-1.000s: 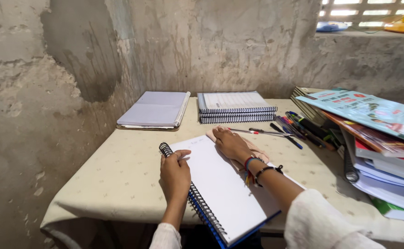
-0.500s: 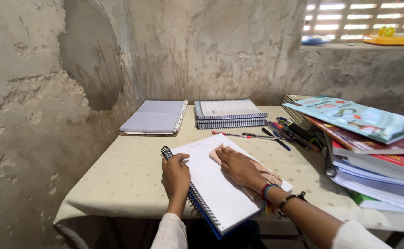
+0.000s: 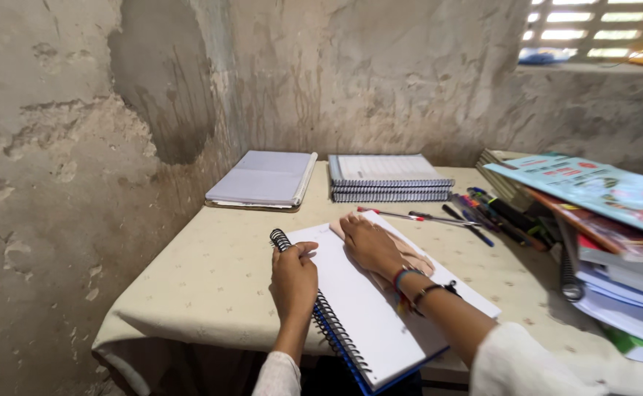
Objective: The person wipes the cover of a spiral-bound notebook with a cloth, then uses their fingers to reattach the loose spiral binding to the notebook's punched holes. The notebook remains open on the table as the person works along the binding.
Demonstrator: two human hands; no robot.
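An open spiral notebook [image 3: 380,308] lies slanted at the near edge of the table [image 3: 211,286], its lower corner jutting past that edge at about 6 o'clock. The left hand [image 3: 294,279] rests on the wire binding at the notebook's 10 o'clock corner, fingers curled loosely over the coil, gripping nothing firmly. The right hand [image 3: 369,243] lies flat on the blank page, fingers stretched out together toward 11 o'clock, pressing a pale cloth [image 3: 409,257] that shows beneath it. Bare tablecloth stretches to 9 o'clock, up to the rough plaster wall [image 3: 64,183]. At 12 o'clock sit a closed grey book [image 3: 262,178] and a stack of spiral notebooks [image 3: 387,177]; pens [image 3: 468,216] lie at 1 o'clock, and a tall book pile [image 3: 607,242] crowds 3 o'clock.
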